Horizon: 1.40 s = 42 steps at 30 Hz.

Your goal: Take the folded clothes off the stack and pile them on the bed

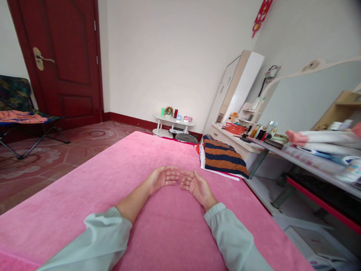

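Both hands are over a pink bedspread [113,173], palms turned up and inward, with fingertips pointing at each other across a narrow gap. My left hand [163,179] is bare and holds nothing, its fingers slightly curved. My right hand [197,187] also holds nothing; its thumb sticks up apart from the fingers. Pale green sleeves cover both forearms. A folded cloth with navy and brown stripes [224,156] lies beyond my right hand at the far right corner of the bed.
A low white table [169,119] with small items stands past the bed's far edge. Along the right are a dresser [221,131] with a red basket [234,128] and a cluttered grey table [304,162]. A folding chair [17,99] stands left, by a red door [70,75].
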Each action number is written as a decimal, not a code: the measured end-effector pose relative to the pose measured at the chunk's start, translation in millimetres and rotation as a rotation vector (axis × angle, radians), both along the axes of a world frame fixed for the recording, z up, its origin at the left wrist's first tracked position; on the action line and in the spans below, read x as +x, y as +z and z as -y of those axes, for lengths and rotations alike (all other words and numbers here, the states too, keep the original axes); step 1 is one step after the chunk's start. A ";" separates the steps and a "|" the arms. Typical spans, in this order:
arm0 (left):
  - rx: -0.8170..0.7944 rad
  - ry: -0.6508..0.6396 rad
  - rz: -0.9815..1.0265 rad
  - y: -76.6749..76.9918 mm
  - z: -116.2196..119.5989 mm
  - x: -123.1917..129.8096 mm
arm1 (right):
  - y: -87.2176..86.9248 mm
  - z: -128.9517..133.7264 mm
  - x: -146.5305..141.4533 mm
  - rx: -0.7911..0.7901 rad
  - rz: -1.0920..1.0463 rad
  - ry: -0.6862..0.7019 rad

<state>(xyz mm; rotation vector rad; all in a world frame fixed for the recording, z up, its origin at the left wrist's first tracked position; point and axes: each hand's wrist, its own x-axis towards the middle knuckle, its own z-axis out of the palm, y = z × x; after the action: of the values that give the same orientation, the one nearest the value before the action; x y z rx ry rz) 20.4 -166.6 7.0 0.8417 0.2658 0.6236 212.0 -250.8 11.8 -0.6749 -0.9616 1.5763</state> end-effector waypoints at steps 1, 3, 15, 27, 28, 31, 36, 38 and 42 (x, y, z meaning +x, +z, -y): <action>-0.005 0.002 -0.003 0.1 0.2 0.1 | 0.1 0.1 -0.1 -0.001 0.003 -0.002; -0.012 0.002 -0.010 0.1 0.5 0.2 | -0.2 0.7 -0.4 0.002 0.012 -0.007; 0.152 0.131 -0.079 -0.1 2.4 3.8 | -3.1 3.0 -8.0 0.089 0.209 -0.210; 0.610 0.317 -0.311 -4.6 8.0 12.8 | -13.7 -6.1 -9.9 0.151 0.483 -0.294; 0.630 0.320 -0.321 -4.2 8.3 12.6 | -13.8 -6.1 -9.8 0.154 0.488 -0.294; 0.678 0.319 -0.346 -2.6 9.2 12.2 | -13.4 -5.7 -10.2 0.156 0.506 -0.297; 0.735 0.309 -0.384 -1.7 9.3 12.0 | -12.4 -5.2 -11.1 0.151 0.526 -0.299; 0.757 0.301 -0.398 -2.8 8.5 12.0 | -12.2 -5.1 -10.9 0.150 0.530 -0.293; 0.801 0.296 -0.426 -6.1 6.6 12.2 | -12.2 -5.1 -10.3 0.149 0.533 -0.279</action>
<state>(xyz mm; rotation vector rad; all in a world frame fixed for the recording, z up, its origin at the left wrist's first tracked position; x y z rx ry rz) 32.5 -173.2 0.9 1.7340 0.5490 0.8382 201.7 -245.7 -0.3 -1.1015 -1.2933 1.0839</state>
